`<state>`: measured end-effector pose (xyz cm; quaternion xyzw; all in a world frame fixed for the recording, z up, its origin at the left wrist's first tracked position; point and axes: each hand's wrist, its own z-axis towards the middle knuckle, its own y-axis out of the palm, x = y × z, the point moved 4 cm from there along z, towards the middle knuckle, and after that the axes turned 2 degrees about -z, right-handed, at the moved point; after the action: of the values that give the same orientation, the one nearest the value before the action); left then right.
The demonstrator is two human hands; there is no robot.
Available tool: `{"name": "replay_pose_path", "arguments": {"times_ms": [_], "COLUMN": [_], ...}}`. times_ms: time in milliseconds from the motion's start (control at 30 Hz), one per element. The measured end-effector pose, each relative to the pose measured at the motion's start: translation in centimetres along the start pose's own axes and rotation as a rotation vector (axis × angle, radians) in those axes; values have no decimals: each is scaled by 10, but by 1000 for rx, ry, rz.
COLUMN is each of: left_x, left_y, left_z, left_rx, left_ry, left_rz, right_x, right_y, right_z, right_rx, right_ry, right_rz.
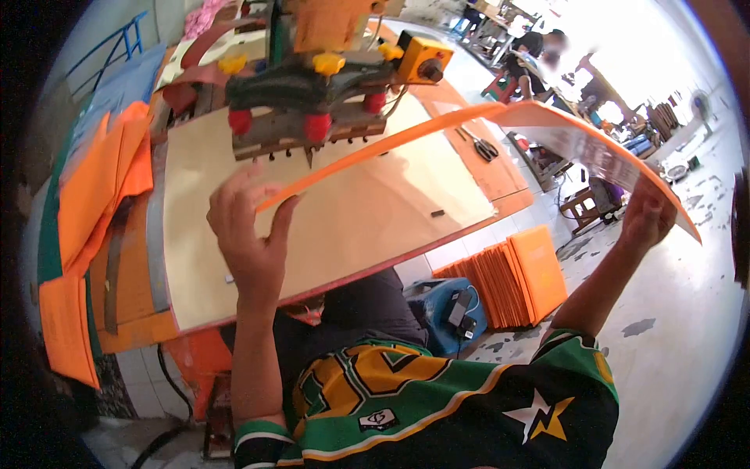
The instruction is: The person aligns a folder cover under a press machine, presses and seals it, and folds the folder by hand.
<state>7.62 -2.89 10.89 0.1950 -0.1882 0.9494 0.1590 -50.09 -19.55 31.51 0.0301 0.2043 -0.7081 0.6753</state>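
A long, thin orange sheet (pixel 383 144) arches in the air above the work table, seen almost edge-on. Its left end lies between the thumb and fingers of my left hand (pixel 250 234), over the pale board (pixel 351 242). My right hand (pixel 650 209) grips the other end, out to the right above the floor. Towards that end the sheet's underside looks shiny and pale, with blurred printing. Behind the sheet stands a press head (pixel 312 98) with yellow knobs, red feet and a row of small pins beneath it.
Orange pieces (pixel 101 203) lie at the table's left edge. Scissors (pixel 480 144) rest at its right side. A stack of orange folders (pixel 519 277) stands on the floor beside a blue container (pixel 449 305). Farther back, a person (pixel 531 62) sits among cluttered tables.
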Motion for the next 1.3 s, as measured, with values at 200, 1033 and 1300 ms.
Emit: {"name": "replay_pose_path", "arguments": {"times_ms": [200,1033,1300], "left_x": [42,160,171], "left_y": [-27,40,44], "left_z": [0,42,45], "left_rx": [-62,-359,-137], "left_ry": [115,614,635], "left_rz": [-264,-135,-69], "right_x": [40,82,88], "right_y": [23,154,161], "right_z": [-22,-22,-18], "right_rx": [194,384,353], "right_ry": [14,194,252], "right_rz": [180,407,493]}}
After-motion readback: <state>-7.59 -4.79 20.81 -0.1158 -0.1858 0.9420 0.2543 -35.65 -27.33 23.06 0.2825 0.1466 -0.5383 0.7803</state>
